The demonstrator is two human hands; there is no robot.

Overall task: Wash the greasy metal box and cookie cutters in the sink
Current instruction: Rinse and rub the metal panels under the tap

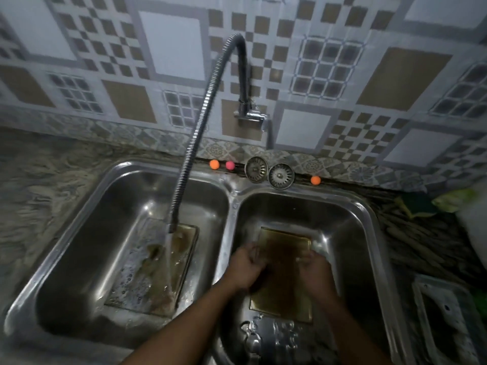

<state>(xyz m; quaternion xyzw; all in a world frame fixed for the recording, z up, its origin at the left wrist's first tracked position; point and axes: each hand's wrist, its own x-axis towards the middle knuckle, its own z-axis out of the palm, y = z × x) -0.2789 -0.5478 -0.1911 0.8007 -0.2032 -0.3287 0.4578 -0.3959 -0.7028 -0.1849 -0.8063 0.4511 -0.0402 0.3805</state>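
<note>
The left hand [246,267] and right hand [315,271] lay on the box [284,241] in the right basin [350,219]; blur hid their grip. Stiff, greasy, likely slippery: best held by its rims.

We log a silver steel sink [232,192], a murky brown-gold metal box [286,241], white-tan-grey checkered wall tiles [342,61], an orange ball [214,164], a pink ball [230,165], another orange ball [315,180], and a mottled grey-beige desk [39,180] with swirly veining.
</note>
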